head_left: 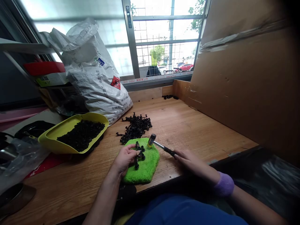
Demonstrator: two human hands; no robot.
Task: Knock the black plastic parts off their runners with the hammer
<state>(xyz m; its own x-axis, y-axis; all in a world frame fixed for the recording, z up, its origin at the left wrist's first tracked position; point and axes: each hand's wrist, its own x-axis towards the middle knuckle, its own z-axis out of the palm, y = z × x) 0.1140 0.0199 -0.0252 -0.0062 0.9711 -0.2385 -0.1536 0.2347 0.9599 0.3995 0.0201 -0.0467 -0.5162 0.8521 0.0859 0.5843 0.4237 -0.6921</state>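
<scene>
A fuzzy green pad [150, 168] lies near the table's front edge. My left hand [126, 157] is over its left side, thumb and fingers pinched on one of the small black parts [137, 165] there. In my right hand [186, 157], which wears a purple wristband, is the black handle of a small hammer [161, 145]. The hammer's head, black and yellow, is at the pad's upper right, right of the black parts. Behind the pad sits a loose pile of similar black parts [138, 126].
At the left, a yellow scoop-shaped tray [50, 137] holds many small black pieces. A large white sack [93, 72] stands behind it. Cardboard [239, 81] walls the right side. A few black pieces [170, 97] lie at the back, below the window. A metal cup [17, 198] is front left.
</scene>
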